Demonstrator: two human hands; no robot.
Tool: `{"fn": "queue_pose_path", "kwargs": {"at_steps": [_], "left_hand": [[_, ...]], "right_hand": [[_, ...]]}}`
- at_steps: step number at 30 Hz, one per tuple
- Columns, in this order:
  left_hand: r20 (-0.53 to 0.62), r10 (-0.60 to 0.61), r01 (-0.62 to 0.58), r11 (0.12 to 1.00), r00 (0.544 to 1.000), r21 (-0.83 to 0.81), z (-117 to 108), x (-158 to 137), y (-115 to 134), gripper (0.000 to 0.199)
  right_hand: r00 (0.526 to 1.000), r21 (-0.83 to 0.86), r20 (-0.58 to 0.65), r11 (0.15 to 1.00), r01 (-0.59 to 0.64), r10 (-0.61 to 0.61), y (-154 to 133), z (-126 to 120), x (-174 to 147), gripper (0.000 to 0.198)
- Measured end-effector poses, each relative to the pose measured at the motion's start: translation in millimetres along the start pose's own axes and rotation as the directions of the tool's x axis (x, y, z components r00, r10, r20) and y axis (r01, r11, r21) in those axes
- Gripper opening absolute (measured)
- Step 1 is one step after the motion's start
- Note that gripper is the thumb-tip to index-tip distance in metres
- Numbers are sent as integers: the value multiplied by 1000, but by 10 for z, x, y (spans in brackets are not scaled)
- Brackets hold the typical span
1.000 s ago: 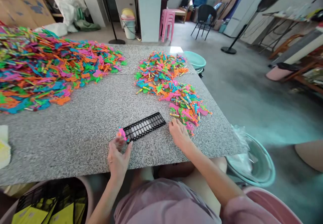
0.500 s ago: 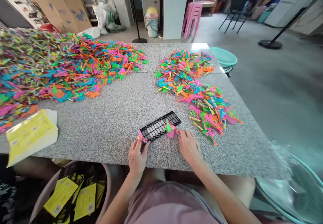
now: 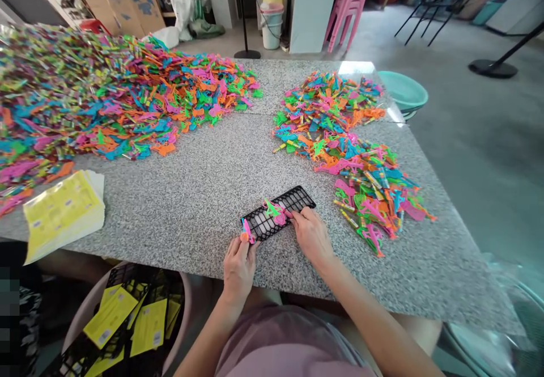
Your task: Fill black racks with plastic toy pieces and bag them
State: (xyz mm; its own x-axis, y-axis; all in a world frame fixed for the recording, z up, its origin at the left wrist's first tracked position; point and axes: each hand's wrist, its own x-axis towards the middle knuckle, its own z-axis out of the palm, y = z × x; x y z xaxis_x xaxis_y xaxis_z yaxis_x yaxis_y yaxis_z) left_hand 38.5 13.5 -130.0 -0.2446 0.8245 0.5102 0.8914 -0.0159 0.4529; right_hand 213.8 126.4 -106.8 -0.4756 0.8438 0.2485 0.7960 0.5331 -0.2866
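Observation:
A black plastic lattice tray (image 3: pixel 301 197) lies aslant on the speckled tabletop in front of me. My left hand (image 3: pixel 238 263) is closed at the tray's near left end, its fingertips pinching small pink and orange plastic toy pieces (image 3: pixel 247 233) against the edge. My right hand (image 3: pixel 313 236) is closed on a pink plastic toy piece (image 3: pixel 279 216), with a green toy piece (image 3: pixel 270 207) beside it, over the middle of the tray. The exact shape of the pieces is too small to make out, and fingers partly cover them.
A large heap of coloured toy pieces (image 3: pixel 148 99) covers the table's left; a smaller pile (image 3: pixel 365 161) lies to the right. A stack of yellow printed cards (image 3: pixel 63 210) sits at left. Below, a tub (image 3: pixel 183 309) holds black trays and yellow cards (image 3: pixel 148 326). Turquoise basins (image 3: pixel 403 90) stand beyond the table.
My right hand has moved the pink and green pieces left along the tray, toward its middle. My left hand stays at the tray's left end. The camera view has shifted slightly.

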Motion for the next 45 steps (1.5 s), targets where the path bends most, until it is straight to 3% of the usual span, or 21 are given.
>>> {"fn": "queue_pose_path", "kwargs": {"at_steps": [3,8,15,21,26,31,34,40,42,45], "left_hand": [[6,-5,5,1000,1000,0,-20,8,-12,17],[0,-11,11,1000,1000,5,-52,21,-14,19],[23,-21,22,1000,1000,-13,-58,39,-15,19],[82,-8,13,998,997,-56,-97,111,-79,26],[31,-49,50,998,998,-31,-84,77,-30,23],[-12,-73,73,997,997,-12,-63,46,11,22],[0,-66,66,998,998,-16,-61,51,0,20],[-1,-59,59,998,998,-35,-48,49,-14,17],[-3,-57,57,998,998,-41,-45,49,-13,16],[-5,-53,53,998,999,-44,-44,50,-10,17]], "right_hand": [[1000,16,-6,1000,5,-5,-10,-8,-11,22],[994,236,-86,971,-46,68,8,58,-12,23],[1000,159,-15,987,-24,27,12,59,27,20],[997,361,-54,932,-24,46,11,42,187,12],[994,418,-71,907,-47,84,-44,236,191,9],[992,395,-74,916,-64,101,-56,271,158,8],[981,521,-40,841,-143,192,-28,230,206,5],[935,794,114,535,-288,335,-220,199,356,24],[940,805,126,521,-284,318,-319,253,390,27],[961,769,144,584,-260,238,-383,340,413,12]]}}
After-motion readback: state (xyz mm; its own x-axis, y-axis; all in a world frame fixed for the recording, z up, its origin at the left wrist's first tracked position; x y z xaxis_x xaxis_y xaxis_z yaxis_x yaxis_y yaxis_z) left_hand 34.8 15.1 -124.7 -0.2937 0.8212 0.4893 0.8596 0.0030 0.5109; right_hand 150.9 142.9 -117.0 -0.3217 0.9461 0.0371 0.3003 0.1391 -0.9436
